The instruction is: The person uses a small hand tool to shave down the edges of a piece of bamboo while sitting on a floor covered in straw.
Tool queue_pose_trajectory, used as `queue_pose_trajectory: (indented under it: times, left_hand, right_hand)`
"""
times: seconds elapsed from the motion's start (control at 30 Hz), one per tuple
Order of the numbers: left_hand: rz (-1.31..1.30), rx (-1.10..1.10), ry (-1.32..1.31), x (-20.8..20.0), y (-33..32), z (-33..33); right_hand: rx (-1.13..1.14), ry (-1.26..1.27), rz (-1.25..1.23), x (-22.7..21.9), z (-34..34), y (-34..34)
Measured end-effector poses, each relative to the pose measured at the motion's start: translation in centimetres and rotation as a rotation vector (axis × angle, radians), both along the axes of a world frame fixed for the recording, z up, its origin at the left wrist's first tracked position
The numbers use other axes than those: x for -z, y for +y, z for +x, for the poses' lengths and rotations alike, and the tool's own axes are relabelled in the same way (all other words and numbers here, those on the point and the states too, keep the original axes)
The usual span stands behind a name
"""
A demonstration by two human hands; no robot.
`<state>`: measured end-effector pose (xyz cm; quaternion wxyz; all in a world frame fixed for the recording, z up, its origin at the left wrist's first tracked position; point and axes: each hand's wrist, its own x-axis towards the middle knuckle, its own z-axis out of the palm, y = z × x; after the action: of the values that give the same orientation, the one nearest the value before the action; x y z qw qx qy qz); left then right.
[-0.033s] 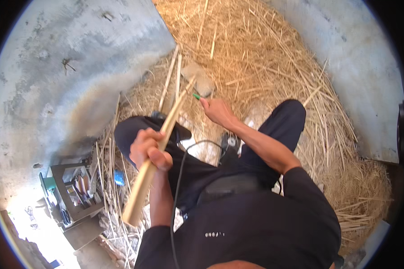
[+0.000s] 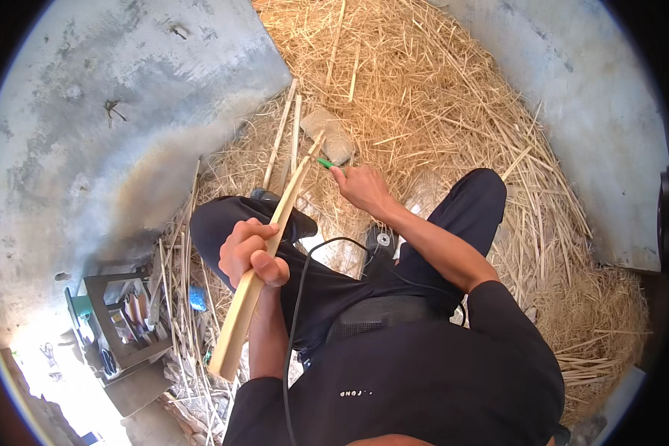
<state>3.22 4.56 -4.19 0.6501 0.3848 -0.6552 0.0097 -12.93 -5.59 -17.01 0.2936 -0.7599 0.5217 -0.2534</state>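
Note:
A long pale split bamboo strip (image 2: 234, 327) slants up across my lap, its far end thin and frayed. My left hand (image 2: 247, 254) is wrapped round its middle, above my left knee. Close to the strip's far end, my right hand (image 2: 363, 189) is closed on a green-handled tool (image 2: 325, 162). The tool's green part points toward the strip; its working end cannot be made out. Just beyond that end lies a flat grey stone (image 2: 333, 132) on the ground.
Straw and shavings (image 2: 424, 97) cover the floor ahead. Grey walls (image 2: 126, 134) rise on both sides. A box of tools (image 2: 130, 320) and a blue crumpled object (image 2: 198, 298) are at left, beside loose strips. A black cable (image 2: 296, 305) crosses my lap.
Both hands stay almost in place. The bamboo strip and my left hand have shifted very slightly to the right and down.

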Motion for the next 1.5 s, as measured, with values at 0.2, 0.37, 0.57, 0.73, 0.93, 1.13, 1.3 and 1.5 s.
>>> queue_pose_trajectory:
  times: [0.2, 0.37, 0.57, 0.73, 0.93, 1.13, 1.3, 1.5]
  left_hand:
    - [0.023, -0.058, 0.041, -0.4, -0.5, 0.3]
    - [-0.008, -0.185, 0.185, -0.5, -1.0, 0.6]
    - [-0.001, -0.098, 0.142, -0.2, -0.3, 0.1]
    - [-0.012, -0.151, 0.156, -0.5, -0.4, 1.0]
    - [-0.006, -0.025, 0.094, -0.2, -0.7, -0.1]
    - [-0.015, -0.087, 0.131, -0.1, -0.2, 1.2]
    - [0.007, -0.130, 0.194, -0.1, -0.4, 0.6]
    - [0.052, -0.158, 0.186, -0.7, -0.4, 0.5]
  right_hand:
    - [-0.176, -0.199, -0.192, -0.9, 0.6, 3.7]
    - [-0.131, -0.064, 0.025, 0.0, 0.7, 3.9]
    - [-0.040, 0.093, -0.099, 1.5, -0.4, 0.3]
    - [-0.062, -0.025, -0.223, -2.8, 2.2, 2.3]
    - [0.025, 0.476, 0.168, 11.1, -5.2, -1.8]
    - [-0.005, -0.056, 0.187, 0.8, -2.0, 0.6]
    - [-0.123, -0.361, -0.049, -2.5, 0.9, 3.4]
    - [-0.056, -0.064, -0.036, 2.1, 1.9, 0.2]
